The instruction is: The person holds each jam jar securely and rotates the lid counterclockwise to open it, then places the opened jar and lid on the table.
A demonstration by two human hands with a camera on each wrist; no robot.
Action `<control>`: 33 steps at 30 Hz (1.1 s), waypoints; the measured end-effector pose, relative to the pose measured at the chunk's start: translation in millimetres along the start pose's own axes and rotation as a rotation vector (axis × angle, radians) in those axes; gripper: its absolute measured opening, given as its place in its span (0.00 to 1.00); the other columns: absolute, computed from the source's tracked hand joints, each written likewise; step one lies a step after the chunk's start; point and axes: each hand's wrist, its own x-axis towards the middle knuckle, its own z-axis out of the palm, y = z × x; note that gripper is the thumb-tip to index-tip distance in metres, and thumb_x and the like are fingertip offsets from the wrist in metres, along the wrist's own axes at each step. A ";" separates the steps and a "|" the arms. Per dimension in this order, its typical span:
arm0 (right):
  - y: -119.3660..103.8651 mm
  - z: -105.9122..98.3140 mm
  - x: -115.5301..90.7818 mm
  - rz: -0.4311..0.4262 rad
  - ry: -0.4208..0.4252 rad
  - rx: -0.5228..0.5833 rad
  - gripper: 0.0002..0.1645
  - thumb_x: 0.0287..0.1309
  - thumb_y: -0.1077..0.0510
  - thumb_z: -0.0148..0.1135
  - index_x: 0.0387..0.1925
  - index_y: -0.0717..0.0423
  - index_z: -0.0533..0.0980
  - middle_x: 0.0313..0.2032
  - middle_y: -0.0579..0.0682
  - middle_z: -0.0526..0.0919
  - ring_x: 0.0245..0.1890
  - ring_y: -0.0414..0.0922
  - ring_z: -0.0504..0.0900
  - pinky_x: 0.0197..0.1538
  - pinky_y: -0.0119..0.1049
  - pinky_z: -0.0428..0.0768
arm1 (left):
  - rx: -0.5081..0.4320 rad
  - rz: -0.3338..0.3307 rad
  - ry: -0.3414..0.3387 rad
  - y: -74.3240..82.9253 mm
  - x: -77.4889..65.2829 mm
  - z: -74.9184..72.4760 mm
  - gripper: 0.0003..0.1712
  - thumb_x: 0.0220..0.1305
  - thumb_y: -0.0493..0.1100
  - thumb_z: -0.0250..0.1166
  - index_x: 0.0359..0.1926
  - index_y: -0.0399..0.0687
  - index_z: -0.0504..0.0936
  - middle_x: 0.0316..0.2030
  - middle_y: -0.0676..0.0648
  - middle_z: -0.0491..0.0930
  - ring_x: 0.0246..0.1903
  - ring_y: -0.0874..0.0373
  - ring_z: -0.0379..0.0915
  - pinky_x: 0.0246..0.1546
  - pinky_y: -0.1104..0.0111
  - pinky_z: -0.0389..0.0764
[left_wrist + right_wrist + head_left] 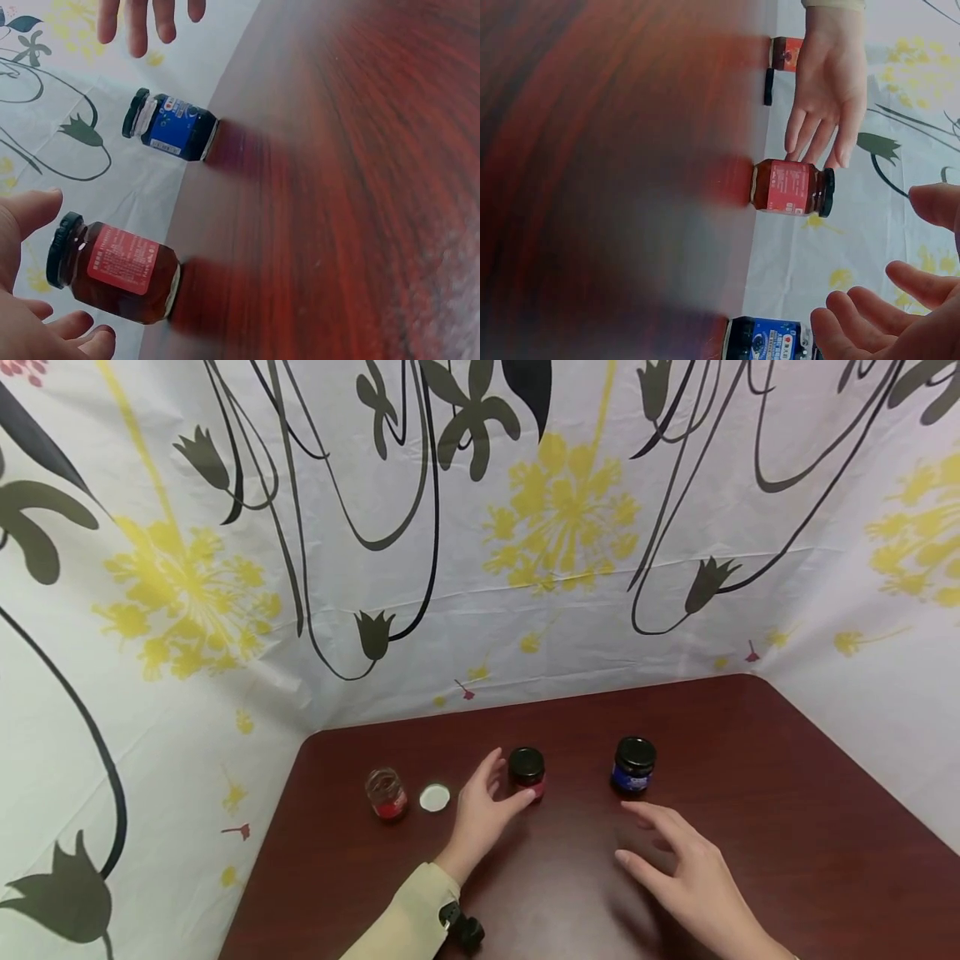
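Red-labelled glass jar [527, 770], head view: here it is, upright and black-lidded on the dark red-brown counter [562, 868], right inside the curve of the left hand [482, 814].
Left sleeve, head view: pale sleeve [408, 910], dark wrist device [467, 928], and beyond them fingers spread on one side of the jar, thumb across its near side; whether that thumb touches, I cannot tell from here.
Right side, head view: the right hand [693, 868], thumb and fingers well parted, holding nothing, just on the near side of the blue-labelled jar [633, 766], which stands upright with its black lid on.
Far left, head view: an uncapped jar [386, 793], red showing low on it, and just beside it a loose lid [434, 797], pale inner face up.
Backdrop, head view: a white patterned sheet [465, 568], yellow blooms and dark stems all over.
Red label, left wrist view: everything sideways now, printed label towards us; thumb by the lid, fingers at the other side, a wide gap and no grip on the jar.
Blue label, left wrist view: the jar farther back, the right fingers apart from it at the top edge.
Right wrist view: left fingers stretched out, tips right by the red-labelled glass jar; right fingers loosely bent, thumb wide of them, overlapping the blue-labelled jar at the bottom edge.
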 end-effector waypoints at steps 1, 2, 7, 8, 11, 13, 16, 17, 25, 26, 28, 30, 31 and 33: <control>0.1 0.1 -0.7 0.004 -0.001 0.001 0.35 0.56 0.44 0.74 0.65 0.28 0.71 0.58 0.35 0.77 0.53 0.37 0.77 0.48 0.29 0.79 | 0.005 -0.004 0.000 -0.7 0.7 0.6 0.50 0.53 0.49 0.80 0.74 0.50 0.66 0.64 0.39 0.74 0.65 0.50 0.70 0.62 0.58 0.71; 0.2 0.0 -1.4 0.007 -0.001 0.004 0.35 0.57 0.44 0.74 0.65 0.28 0.71 0.58 0.34 0.77 0.53 0.37 0.77 0.48 0.28 0.78 | 0.009 -0.006 0.002 -1.7 1.3 1.3 0.50 0.53 0.49 0.80 0.74 0.50 0.66 0.64 0.40 0.74 0.65 0.50 0.70 0.62 0.58 0.71; 0.1 1.2 -3.8 0.016 -0.004 0.006 0.35 0.57 0.44 0.74 0.65 0.27 0.71 0.57 0.31 0.76 0.52 0.36 0.77 0.48 0.26 0.77 | 0.024 -0.031 -0.002 -6.6 4.2 4.0 0.49 0.52 0.50 0.80 0.73 0.53 0.67 0.62 0.45 0.76 0.65 0.52 0.70 0.62 0.60 0.72; 0.1 1.8 -4.1 0.013 -0.004 0.005 0.35 0.57 0.44 0.74 0.65 0.28 0.71 0.58 0.32 0.76 0.52 0.37 0.78 0.48 0.27 0.77 | 0.023 -0.036 -0.004 -7.4 4.4 4.6 0.49 0.52 0.50 0.80 0.73 0.54 0.67 0.62 0.46 0.76 0.65 0.53 0.70 0.62 0.60 0.71; 0.3 2.8 -4.5 0.013 -0.010 0.010 0.35 0.57 0.44 0.74 0.65 0.28 0.71 0.58 0.33 0.77 0.52 0.37 0.78 0.48 0.29 0.78 | 0.022 -0.046 -0.015 -9.4 4.4 6.0 0.49 0.52 0.51 0.80 0.73 0.54 0.67 0.62 0.47 0.76 0.64 0.53 0.70 0.62 0.60 0.71; 0.8 3.1 -4.6 0.009 -0.011 0.014 0.35 0.57 0.44 0.74 0.65 0.28 0.71 0.59 0.34 0.77 0.53 0.37 0.78 0.48 0.29 0.78 | 0.026 -0.043 -0.022 -10.6 4.3 6.9 0.48 0.53 0.51 0.80 0.72 0.54 0.68 0.63 0.48 0.75 0.64 0.52 0.71 0.62 0.59 0.72; 2.1 2.8 -4.6 0.006 -0.008 0.019 0.36 0.57 0.45 0.74 0.65 0.29 0.71 0.59 0.35 0.77 0.53 0.37 0.77 0.49 0.26 0.77 | 0.035 -0.037 -0.032 -11.7 4.7 7.9 0.45 0.53 0.53 0.79 0.71 0.57 0.70 0.64 0.51 0.74 0.64 0.53 0.71 0.61 0.58 0.72; 2.4 2.6 -4.5 0.004 -0.006 0.020 0.36 0.57 0.45 0.74 0.65 0.29 0.71 0.59 0.35 0.77 0.53 0.37 0.77 0.49 0.25 0.76 | 0.037 -0.035 -0.033 -11.9 5.1 8.3 0.44 0.53 0.53 0.79 0.70 0.59 0.71 0.64 0.52 0.74 0.63 0.52 0.71 0.61 0.58 0.73; 2.8 1.3 -6.1 0.011 -0.005 0.016 0.36 0.57 0.46 0.74 0.66 0.29 0.71 0.58 0.32 0.76 0.52 0.38 0.78 0.48 0.25 0.77 | 0.031 -0.038 -0.028 -13.8 10.2 14.1 0.42 0.53 0.51 0.80 0.69 0.62 0.72 0.63 0.53 0.75 0.62 0.54 0.72 0.59 0.59 0.74; 2.8 1.4 -6.5 0.012 -0.005 0.017 0.36 0.57 0.46 0.74 0.65 0.29 0.71 0.58 0.32 0.76 0.52 0.38 0.78 0.48 0.25 0.77 | 0.031 -0.040 -0.027 -14.5 10.8 14.8 0.43 0.53 0.51 0.80 0.69 0.61 0.72 0.63 0.53 0.75 0.62 0.55 0.73 0.59 0.59 0.74; 2.9 1.5 -7.1 0.011 -0.002 0.013 0.35 0.57 0.46 0.74 0.65 0.29 0.71 0.58 0.32 0.76 0.52 0.37 0.78 0.49 0.24 0.76 | 0.034 -0.042 -0.021 -15.8 11.6 16.1 0.43 0.53 0.51 0.80 0.69 0.61 0.72 0.63 0.53 0.75 0.62 0.55 0.73 0.58 0.59 0.75; 3.0 1.4 -7.6 0.015 -0.003 0.013 0.35 0.57 0.46 0.74 0.65 0.29 0.71 0.58 0.31 0.76 0.52 0.37 0.78 0.49 0.23 0.75 | 0.049 -0.051 -0.016 -17.7 12.0 17.2 0.43 0.53 0.52 0.80 0.69 0.60 0.72 0.62 0.53 0.76 0.61 0.55 0.74 0.58 0.60 0.76; 3.0 1.2 -7.9 0.019 -0.004 0.014 0.35 0.57 0.46 0.74 0.65 0.28 0.71 0.58 0.30 0.75 0.52 0.36 0.77 0.49 0.23 0.75 | 0.055 -0.055 -0.015 -18.7 12.1 17.8 0.43 0.52 0.52 0.80 0.69 0.60 0.72 0.62 0.53 0.76 0.61 0.56 0.74 0.57 0.60 0.76; 2.9 0.7 -8.4 0.023 -0.006 0.012 0.35 0.57 0.45 0.74 0.65 0.28 0.71 0.57 0.30 0.75 0.52 0.37 0.77 0.49 0.24 0.76 | 0.066 -0.062 -0.014 -20.2 12.3 19.0 0.43 0.52 0.52 0.80 0.69 0.59 0.72 0.61 0.53 0.77 0.60 0.56 0.74 0.57 0.60 0.76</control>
